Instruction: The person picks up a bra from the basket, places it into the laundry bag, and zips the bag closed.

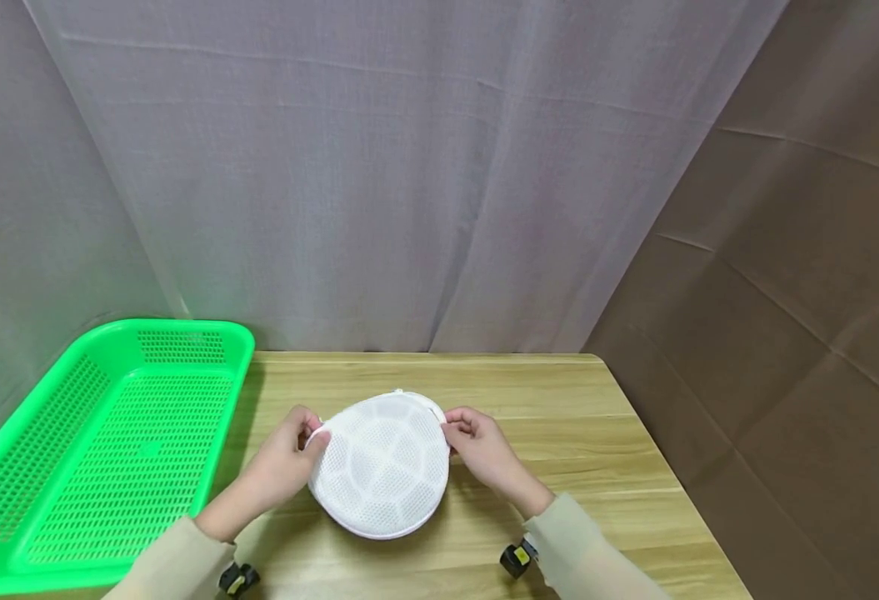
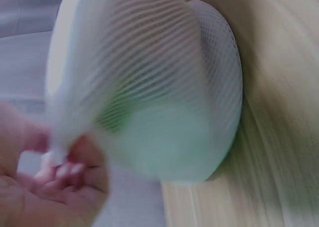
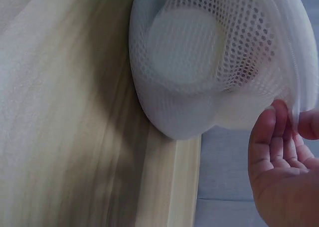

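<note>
A white mesh laundry bag (image 1: 379, 467), rounded with a zipped rim, is held between both hands over the wooden table. My left hand (image 1: 289, 458) pinches its left edge between thumb and fingers. On the opposite side, my right hand (image 1: 484, 446) pinches the upper right edge. In the left wrist view the bag's mesh wall (image 2: 149, 47) bulges between the rim and the tabletop, somewhat blurred. Through the right wrist view, the zipper edge of the mesh bag (image 3: 239, 42) sits between thumb and fingers, and paler round padded panels show on its side.
A green plastic basket (image 1: 217, 483) with perforated walls stands on the left. The wooden table (image 1: 574, 425) extends beyond the bag to the right. Grey curtain (image 1: 334, 208) hangs behind, and a brown cloth (image 1: 799, 292) borders the right side.
</note>
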### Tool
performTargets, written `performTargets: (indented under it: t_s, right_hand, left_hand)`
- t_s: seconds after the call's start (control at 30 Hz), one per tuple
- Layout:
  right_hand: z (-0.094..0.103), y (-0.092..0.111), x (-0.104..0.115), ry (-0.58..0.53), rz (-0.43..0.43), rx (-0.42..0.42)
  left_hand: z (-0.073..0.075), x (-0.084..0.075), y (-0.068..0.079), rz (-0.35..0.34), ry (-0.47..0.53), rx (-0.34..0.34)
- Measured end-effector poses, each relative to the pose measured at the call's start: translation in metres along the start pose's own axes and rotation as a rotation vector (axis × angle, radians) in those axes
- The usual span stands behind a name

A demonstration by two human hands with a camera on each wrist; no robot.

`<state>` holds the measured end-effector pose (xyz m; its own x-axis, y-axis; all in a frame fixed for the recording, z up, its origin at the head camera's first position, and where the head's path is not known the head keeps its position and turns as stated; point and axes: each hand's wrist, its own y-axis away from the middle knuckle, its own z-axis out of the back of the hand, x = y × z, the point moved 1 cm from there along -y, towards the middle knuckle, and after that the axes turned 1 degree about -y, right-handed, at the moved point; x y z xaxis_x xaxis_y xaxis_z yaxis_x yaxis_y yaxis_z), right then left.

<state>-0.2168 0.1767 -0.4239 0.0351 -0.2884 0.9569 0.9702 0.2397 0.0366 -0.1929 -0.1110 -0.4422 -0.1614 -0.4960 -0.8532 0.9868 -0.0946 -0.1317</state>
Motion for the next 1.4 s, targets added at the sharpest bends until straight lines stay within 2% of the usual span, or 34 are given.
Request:
performTargets:
  t_s: [0.1, 0.23, 0.3, 0.4, 0.57, 0.73, 0.93, 1.03, 1.13, 1.3, 1.4]
  right_hand:
    - [0.001, -0.001, -0.002, -0.013, 0.028, 0.036]
    - [0.003, -0.006, -0.012, -0.05, 0.029, 0.064]
    - [0.003, -0.01, -0.017, -0.069, 0.032, 0.052]
    - [0.002, -0.014, -0.02, -0.076, 0.043, 0.035]
    - [-0.005, -0.015, -0.021, -0.102, 0.033, 0.056]
    - [-0.008, -0.015, -0.019, -0.175, -0.009, 0.037]
    - [-0.011, -0.015, -0.016, -0.085, -0.031, 0.046]
    - [-0.012, -0.016, -0.017, -0.052, -0.037, 0.066]
    - [-0.013, -0.016, -0.021, -0.038, -0.04, 0.091]
    - [-0.014, -0.015, -0.022, -0.019, -0.03, 0.123]
    - [-0.013, -0.008, -0.009, -0.02, -0.024, 0.142]
  left_hand:
    - [0.002, -0.003, -0.003, -0.041, 0.044, -0.114]
    - [0.008, -0.005, -0.008, -0.091, 0.026, -0.26]
    - [0.009, -0.005, -0.011, -0.106, 0.011, -0.301]
    - [0.006, -0.005, -0.013, -0.111, -0.004, -0.315]
    - [0.0, -0.005, -0.013, -0.088, -0.022, -0.298]
    - [0.0, -0.001, -0.014, -0.116, -0.035, -0.268]
    - [0.004, 0.002, -0.014, -0.146, -0.004, -0.187]
    - [0.007, 0.001, -0.013, -0.138, 0.015, -0.13]
    - [0.011, -0.002, -0.014, -0.101, 0.005, -0.077]
    - [0.02, -0.007, -0.02, 0.01, -0.068, -0.022]
    - [0.022, -0.012, -0.025, 0.065, -0.096, -0.019]
